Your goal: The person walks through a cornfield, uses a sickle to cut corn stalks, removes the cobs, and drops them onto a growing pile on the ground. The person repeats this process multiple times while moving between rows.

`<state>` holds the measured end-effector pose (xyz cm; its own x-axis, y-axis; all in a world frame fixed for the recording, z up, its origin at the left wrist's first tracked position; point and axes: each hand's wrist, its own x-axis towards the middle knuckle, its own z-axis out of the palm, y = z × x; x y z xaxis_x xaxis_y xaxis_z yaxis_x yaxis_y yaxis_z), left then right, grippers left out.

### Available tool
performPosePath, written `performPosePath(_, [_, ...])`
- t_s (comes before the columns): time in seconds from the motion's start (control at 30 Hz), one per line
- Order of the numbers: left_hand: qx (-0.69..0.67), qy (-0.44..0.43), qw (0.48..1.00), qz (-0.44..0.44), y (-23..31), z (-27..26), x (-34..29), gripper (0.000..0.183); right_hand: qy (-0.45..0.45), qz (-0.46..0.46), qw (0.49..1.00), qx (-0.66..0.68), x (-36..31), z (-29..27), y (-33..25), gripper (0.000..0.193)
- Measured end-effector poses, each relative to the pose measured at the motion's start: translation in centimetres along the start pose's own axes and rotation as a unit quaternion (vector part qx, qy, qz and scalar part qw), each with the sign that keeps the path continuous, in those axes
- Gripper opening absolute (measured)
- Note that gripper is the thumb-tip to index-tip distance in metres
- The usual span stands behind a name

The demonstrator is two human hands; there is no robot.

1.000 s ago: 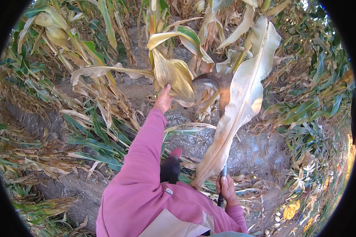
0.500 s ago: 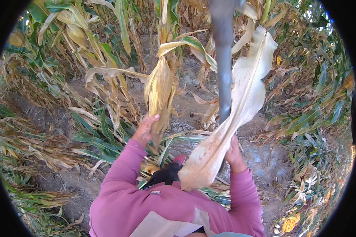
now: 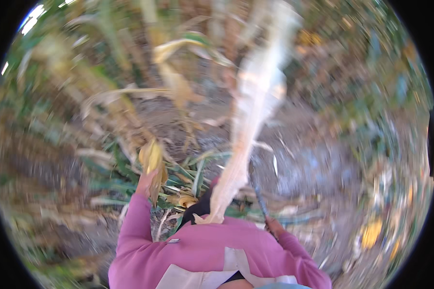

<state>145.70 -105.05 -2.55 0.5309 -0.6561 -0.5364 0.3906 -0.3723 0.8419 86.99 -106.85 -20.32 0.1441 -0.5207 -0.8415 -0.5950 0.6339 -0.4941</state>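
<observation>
our left hand (image 3: pixel 145 181) and right hand (image 3: pixel 275 227) are both closed, flanking a long dry maize leaf (image 3: pixel 256 108); the right grips a dark tool handle (image 3: pixel 260 196), the left a husk-wrapped maize ear (image 3: pixel 152 157) at our left side.

I can see an ear of corn (image 3: pixel 152 155) in its husk, dry and yellowish-tan, brighter yellow along one side. It stands roughly upright in the left grip (image 3: pixel 147 182), fingers against the husk, with a loose, papery tail hanging below. Blur hides whether a cob shows inside. Over in the right grip (image 3: pixel 273 226) there's a long tool (image 3: pixel 260 200) with a thin, dark, straight shaft. It slants up and slightly leftward, well apart from the ear; its far end is too blurred to make out.
</observation>
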Motion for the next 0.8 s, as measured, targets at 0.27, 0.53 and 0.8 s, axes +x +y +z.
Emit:
performPosePath(0.27, [0.165, -0.329, 0.891, -0.266, -13.5, 9.3, 7.1, 0.038, 0.27, 0.056, 0.798, 0.535, -14.0, 5.0, 11.2, 0.042])
performPosePath(0.53, [0.511, -0.638, 0.57, -0.076, -17.2, 43.5, -13.7, 0.043, 0.283, 0.137, 0.681, 0.661, -23.4, 19.2, 16.9, 0.039])
performPosePath(0.8, [0.208, -0.781, 0.544, 0.223, -13.9, 61.6, -47.5, 0.08, 0.28, 0.138, 0.586, 0.748, -23.6, 24.9, 17.7, 0.041])
